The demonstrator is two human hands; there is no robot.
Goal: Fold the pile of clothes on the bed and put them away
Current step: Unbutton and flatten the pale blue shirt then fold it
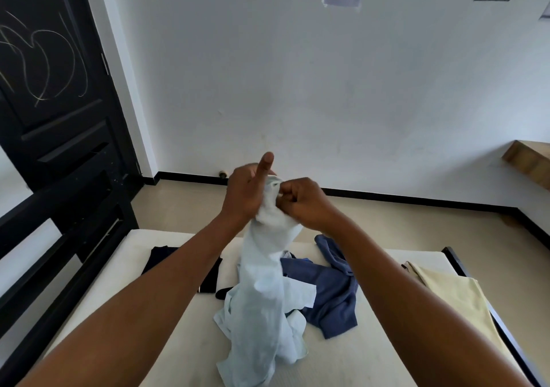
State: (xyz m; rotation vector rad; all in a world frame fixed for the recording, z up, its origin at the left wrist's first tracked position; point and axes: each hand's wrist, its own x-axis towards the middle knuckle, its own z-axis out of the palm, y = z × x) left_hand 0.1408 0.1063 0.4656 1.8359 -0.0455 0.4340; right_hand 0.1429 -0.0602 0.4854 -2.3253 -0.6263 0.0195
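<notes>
Raising the pale shirt (262, 297), the right hand (300, 202) pinches its top; the left hand (247, 193) has an unclear grip. The shoulders likely need finding next.

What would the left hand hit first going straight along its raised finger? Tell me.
Probably nothing near: the left hand aims its raised finger up and away, and only the white wall lies in that line. Depth is hard to judge.

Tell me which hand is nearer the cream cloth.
Right. Both hold the shirt; the right hand is left of the cream cloth, the left hand further left.
</notes>
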